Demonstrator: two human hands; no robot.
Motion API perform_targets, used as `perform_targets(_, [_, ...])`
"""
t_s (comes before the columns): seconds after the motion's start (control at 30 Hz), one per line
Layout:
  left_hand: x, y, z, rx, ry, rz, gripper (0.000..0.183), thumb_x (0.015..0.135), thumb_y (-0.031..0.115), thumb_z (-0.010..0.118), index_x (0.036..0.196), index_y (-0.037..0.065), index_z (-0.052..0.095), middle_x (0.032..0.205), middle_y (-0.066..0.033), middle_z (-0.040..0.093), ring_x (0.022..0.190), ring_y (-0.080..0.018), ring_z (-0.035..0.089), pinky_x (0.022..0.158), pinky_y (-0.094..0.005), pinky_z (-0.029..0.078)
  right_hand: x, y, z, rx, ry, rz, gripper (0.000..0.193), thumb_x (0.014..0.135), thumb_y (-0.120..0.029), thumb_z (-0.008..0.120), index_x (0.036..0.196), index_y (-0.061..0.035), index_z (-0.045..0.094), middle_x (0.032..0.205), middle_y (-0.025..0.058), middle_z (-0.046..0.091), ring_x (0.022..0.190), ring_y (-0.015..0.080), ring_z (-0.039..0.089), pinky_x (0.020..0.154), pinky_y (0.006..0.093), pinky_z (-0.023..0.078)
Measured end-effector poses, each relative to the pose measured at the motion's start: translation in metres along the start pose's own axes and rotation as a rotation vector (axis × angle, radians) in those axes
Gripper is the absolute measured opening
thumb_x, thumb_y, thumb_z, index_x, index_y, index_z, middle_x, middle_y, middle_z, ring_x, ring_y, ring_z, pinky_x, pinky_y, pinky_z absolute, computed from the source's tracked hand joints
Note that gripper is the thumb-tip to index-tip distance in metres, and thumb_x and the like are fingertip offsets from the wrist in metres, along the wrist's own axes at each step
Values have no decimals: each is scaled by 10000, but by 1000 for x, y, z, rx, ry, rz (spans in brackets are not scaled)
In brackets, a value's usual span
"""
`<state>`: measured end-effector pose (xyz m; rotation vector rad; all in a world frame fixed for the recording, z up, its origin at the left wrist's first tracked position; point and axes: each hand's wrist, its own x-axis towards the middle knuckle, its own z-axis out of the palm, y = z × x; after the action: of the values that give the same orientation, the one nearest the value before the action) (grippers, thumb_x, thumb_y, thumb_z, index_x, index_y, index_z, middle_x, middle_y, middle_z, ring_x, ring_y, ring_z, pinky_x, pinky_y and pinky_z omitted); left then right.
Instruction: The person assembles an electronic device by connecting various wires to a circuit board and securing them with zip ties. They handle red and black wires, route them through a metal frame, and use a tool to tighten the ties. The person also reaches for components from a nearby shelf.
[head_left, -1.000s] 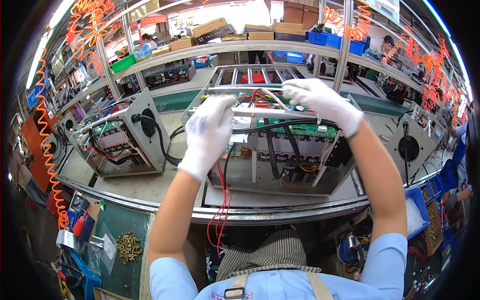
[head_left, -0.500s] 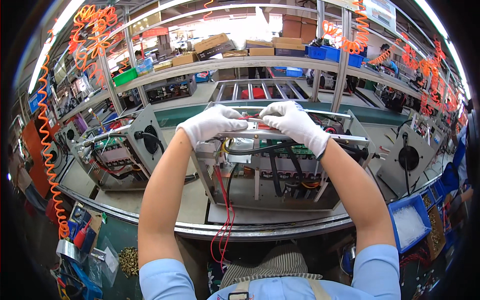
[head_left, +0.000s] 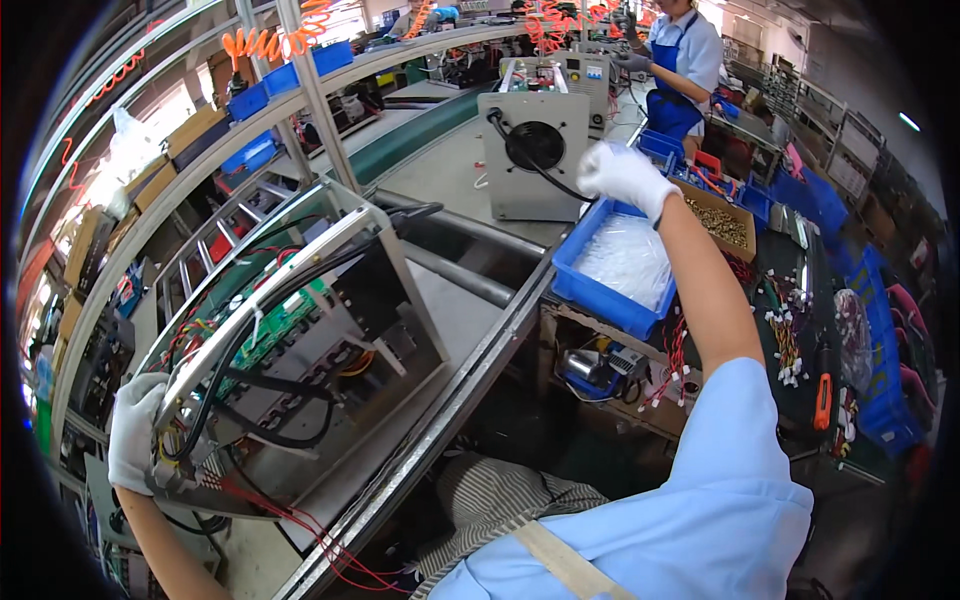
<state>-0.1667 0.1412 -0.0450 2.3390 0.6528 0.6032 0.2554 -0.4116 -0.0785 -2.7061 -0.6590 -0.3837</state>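
My gloved left hand (head_left: 138, 430) is at the near left corner of an open metal machine chassis (head_left: 412, 295), its fingers curled around the frame edge and partly hidden. Inside the chassis are green circuit boards (head_left: 285, 320) and thick black cables (head_left: 215, 385). Thin red wires (head_left: 325, 540) hang from its lower left side over the bench edge. My right hand (head_left: 625, 178), also gloved, is stretched out above the far edge of a blue bin (head_left: 600, 305) of white plastic pieces (head_left: 628, 255). Its fingers are curled in; whatever they hold is hidden.
Beyond the bin stands another grey machine (head_left: 535, 185) with a fan. A cardboard box of brass-coloured parts (head_left: 715, 222) adjoins the bin. Wire bundles (head_left: 785, 330) and an orange-handled tool (head_left: 823, 400) lie at right. A co-worker (head_left: 685, 60) in a blue apron stands further back.
The view has swung right. Both hands have left the red wires on the chassis's top bar: the right reaches out over the blue bin, the left is at the chassis's left corner.
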Motion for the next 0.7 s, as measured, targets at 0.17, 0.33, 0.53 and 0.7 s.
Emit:
perform_targets(0.17, [-7, -1, 12, 15, 216, 116, 254, 918, 71, 591, 1139, -48, 629, 1123, -108, 655, 1025, -163, 607, 923, -297, 457, -9, 82, 97, -122, -196, 78, 278, 683, -264, 709, 866, -56, 731, 890, 194, 710, 856, 347, 693, 773, 431, 548])
perform_targets(0.33, [-47, 20, 9, 541, 440, 426, 241, 915, 60, 581, 1123, -54, 624, 1218, -175, 615, 1127, -313, 583, 1020, -392, 411, 3, 134, 161, -105, -57, 204, 238, 708, -259, 674, 871, -106, 755, 931, 178, 714, 869, 343, 691, 803, 422, 542])
perform_targets(0.53, [-101, 47, 4, 845, 451, 400, 297, 924, 71, 568, 1208, -6, 607, 1348, -170, 551, 1232, -323, 509, 1067, -431, 355, 0, 141, 95, 225, 183, 82, 193, 795, -196, 672, 879, -31, 725, 799, 84, 704, 703, 167, 652, 657, 321, 515])
perform_targets(0.7, [-117, 80, 36, 642, 506, 498, 352, 909, 10, 556, 1260, 4, 588, 1388, -178, 521, 1263, -351, 490, 1054, -424, 389, -1, 147, 48, 898, 633, 283, 172, 980, -200, 575, 1003, -45, 645, 844, 40, 700, 606, 73, 594, 530, 215, 452])
